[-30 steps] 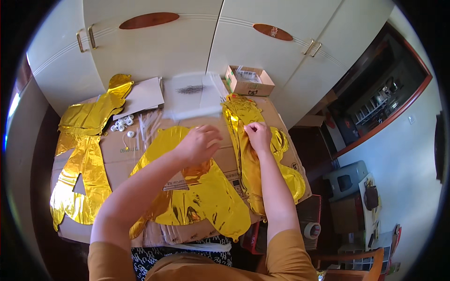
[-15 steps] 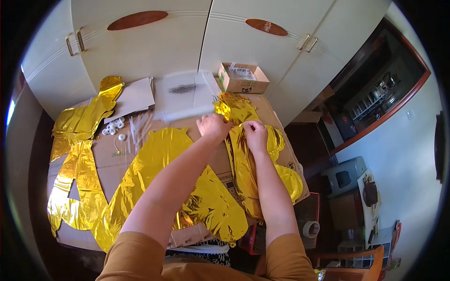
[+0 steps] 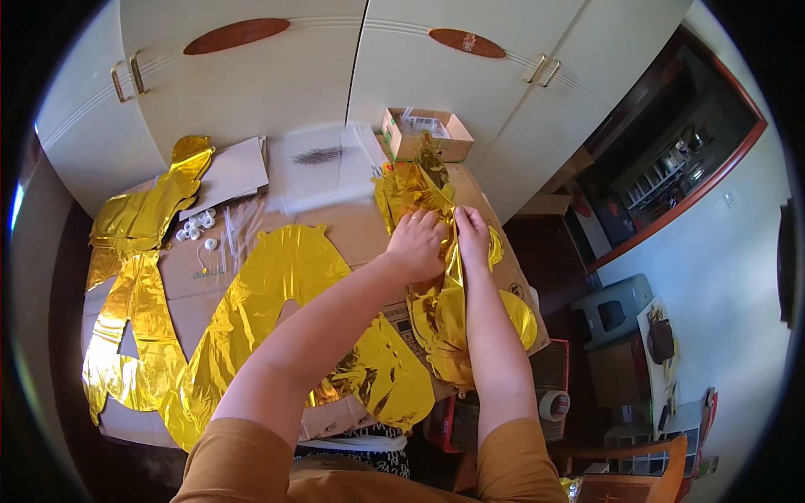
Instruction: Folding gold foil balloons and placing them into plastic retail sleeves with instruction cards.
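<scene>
On the right side of the table lies a crumpled gold foil balloon (image 3: 442,314), deflated, with folds rising between my two hands. My right hand (image 3: 472,237) pinches a raised edge of it between thumb and fingers. Just left of that fold, my left hand (image 3: 417,245) has its fingers bent over the same foil and closed on it; its fingertips are partly hidden. A flat, arch-shaped gold foil balloon (image 3: 251,302) is spread across the middle, partly under my left forearm. Farther left is another flat gold foil piece (image 3: 138,285) with a triangular opening.
Cardboard (image 3: 360,226) covers the tabletop. Along the back are a small open carton (image 3: 455,149), clear plastic bags (image 3: 314,180) and grey-white sheets (image 3: 231,173). White ribbon spools (image 3: 197,225) and clear straws (image 3: 243,225) lie left of centre. Cabinets (image 3: 251,84) stand behind.
My left hand has shifted right and nearer, onto the foil. My right hand has moved slightly right, lifting a fold upright. The foil's far end now stands up before the carton.
</scene>
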`<state>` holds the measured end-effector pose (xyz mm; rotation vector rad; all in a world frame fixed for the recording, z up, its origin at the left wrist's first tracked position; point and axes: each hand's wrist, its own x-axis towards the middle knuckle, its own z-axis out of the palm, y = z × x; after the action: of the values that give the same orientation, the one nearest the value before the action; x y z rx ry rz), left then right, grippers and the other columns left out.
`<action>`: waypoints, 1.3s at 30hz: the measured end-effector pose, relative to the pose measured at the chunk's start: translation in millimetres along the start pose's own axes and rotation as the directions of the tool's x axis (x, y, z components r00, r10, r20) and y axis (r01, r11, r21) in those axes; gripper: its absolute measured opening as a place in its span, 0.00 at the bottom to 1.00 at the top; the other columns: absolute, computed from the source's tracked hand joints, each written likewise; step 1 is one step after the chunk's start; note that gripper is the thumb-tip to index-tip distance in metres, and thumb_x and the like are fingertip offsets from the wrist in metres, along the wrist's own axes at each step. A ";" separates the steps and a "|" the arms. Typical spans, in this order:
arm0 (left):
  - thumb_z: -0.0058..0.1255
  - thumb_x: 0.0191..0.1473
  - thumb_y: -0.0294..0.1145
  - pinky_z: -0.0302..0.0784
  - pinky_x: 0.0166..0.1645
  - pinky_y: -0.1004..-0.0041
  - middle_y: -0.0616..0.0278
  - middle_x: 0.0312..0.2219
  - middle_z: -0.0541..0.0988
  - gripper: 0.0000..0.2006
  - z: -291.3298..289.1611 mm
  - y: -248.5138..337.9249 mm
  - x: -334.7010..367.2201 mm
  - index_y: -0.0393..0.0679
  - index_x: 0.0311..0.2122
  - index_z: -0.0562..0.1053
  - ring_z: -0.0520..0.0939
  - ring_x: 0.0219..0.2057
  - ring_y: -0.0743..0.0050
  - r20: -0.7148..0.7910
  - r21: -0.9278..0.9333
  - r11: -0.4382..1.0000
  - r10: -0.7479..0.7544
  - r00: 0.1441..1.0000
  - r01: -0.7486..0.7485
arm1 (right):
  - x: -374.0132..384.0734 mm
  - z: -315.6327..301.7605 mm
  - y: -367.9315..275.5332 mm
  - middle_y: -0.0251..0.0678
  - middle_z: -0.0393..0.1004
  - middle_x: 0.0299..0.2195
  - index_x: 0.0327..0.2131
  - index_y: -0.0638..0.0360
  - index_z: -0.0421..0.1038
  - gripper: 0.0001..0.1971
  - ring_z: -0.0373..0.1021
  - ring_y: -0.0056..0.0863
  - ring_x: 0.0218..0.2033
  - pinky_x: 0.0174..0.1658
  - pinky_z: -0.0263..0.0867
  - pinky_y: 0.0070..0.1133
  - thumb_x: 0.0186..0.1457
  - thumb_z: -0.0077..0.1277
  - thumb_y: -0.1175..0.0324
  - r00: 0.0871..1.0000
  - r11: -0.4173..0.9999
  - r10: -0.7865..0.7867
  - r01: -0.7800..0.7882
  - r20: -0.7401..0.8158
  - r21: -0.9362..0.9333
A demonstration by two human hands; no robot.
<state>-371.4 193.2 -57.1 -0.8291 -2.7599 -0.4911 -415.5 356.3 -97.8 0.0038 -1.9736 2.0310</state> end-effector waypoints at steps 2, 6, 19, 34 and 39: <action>0.56 0.46 0.62 0.51 0.69 0.53 0.50 0.56 0.68 0.40 7.6 -1.1 -7.9 0.43 0.58 0.67 0.62 0.63 0.48 0.039 0.013 0.999 -0.033 0.999 0.033 | 5.1 -19.6 6.8 0.24 0.73 0.33 0.40 0.61 0.75 0.10 0.66 0.13 0.36 0.42 0.63 0.14 0.64 0.53 0.64 0.991 0.994 -0.113 0.113 -0.074 -0.001; 0.50 0.47 0.73 0.39 0.72 0.48 0.51 0.61 0.63 0.46 6.2 -5.0 -12.6 0.46 0.63 0.63 0.52 0.69 0.45 0.150 0.022 0.998 -0.066 0.986 0.063 | 3.1 -84.3 -14.8 0.26 0.73 0.38 0.44 0.59 0.73 0.12 0.66 0.14 0.41 0.47 0.63 0.15 0.66 0.51 0.60 0.945 0.966 -0.254 0.257 -0.204 -0.014; 0.54 0.43 0.74 0.33 0.70 0.36 0.49 0.63 0.60 0.42 10.3 -2.4 -10.4 0.59 0.60 0.65 0.46 0.69 0.30 0.147 -0.014 0.998 -0.063 0.987 0.066 | -163.8 -316.6 -216.7 0.38 0.75 0.40 0.47 0.60 0.71 0.14 0.73 0.28 0.39 0.43 0.70 0.26 0.64 0.44 0.64 0.724 0.820 -0.243 0.509 -0.645 0.262; 0.46 0.64 0.49 0.67 0.59 0.63 0.55 0.50 0.75 0.24 -100.4 33.8 -101.1 0.38 0.54 0.72 0.78 0.49 0.60 0.009 -0.989 0.141 -0.274 0.962 0.050 | -138.3 8.6 -226.9 0.34 0.74 0.32 0.39 0.62 0.73 0.08 0.70 0.23 0.33 0.39 0.67 0.23 0.59 0.49 0.71 0.918 0.917 -0.395 0.393 -0.033 -0.067; 0.52 0.62 0.41 0.70 0.55 0.64 0.59 0.46 0.77 0.19 -154.2 -30.8 -208.5 0.40 0.53 0.72 0.77 0.48 0.64 -0.203 -0.754 0.609 -0.573 0.794 0.247 | -131.3 176.1 -118.6 0.46 0.73 0.27 0.29 0.62 0.69 0.09 0.72 0.48 0.30 0.34 0.67 0.39 0.58 0.49 0.66 0.844 0.705 -0.508 0.523 0.175 -0.479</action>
<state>-201.4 8.5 14.8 -0.0813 -2.2833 -1.6725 -301.4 156.4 -1.1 0.4268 -2.1562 1.1223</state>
